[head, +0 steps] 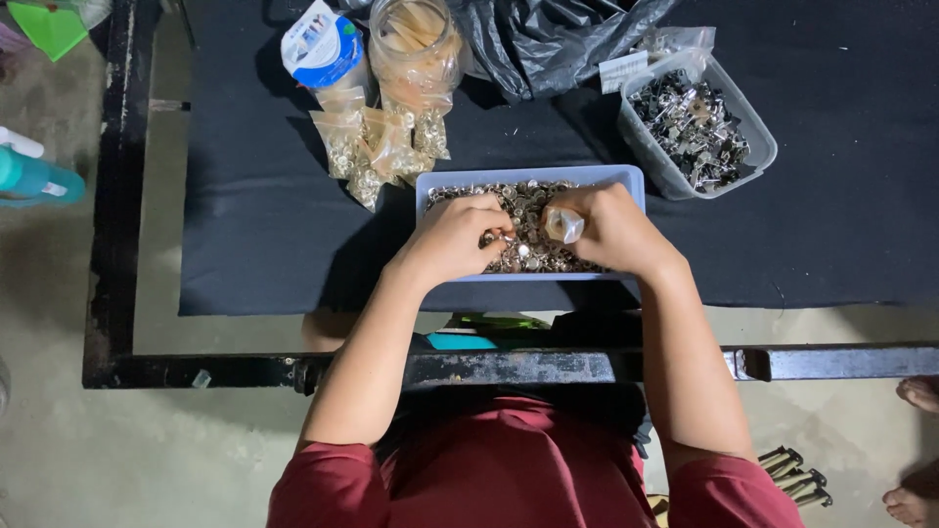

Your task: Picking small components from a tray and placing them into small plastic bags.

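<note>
A dark cloth-covered worktop [274, 244] carries a pale blue tray [626, 181] heaped with small metal fasteners [533, 200], directly before the person. The right hand [611, 230] has its fingers closed around a small clear plastic bag [563, 225], held over the tray. The left hand [452, 238] pinches into the heap, fingers curled on a few pieces. It seems wise to keep the bag's mouth close above the tray, so dropped pieces fall back in.

A black cloth [841, 196] covers the table [156, 244]. At its near edge sits a blue tray [631, 178]; a clear tub [758, 147], small bags [377, 147], a jar [416, 44] and a black bag [548, 39] lie toward the far edge.
</note>
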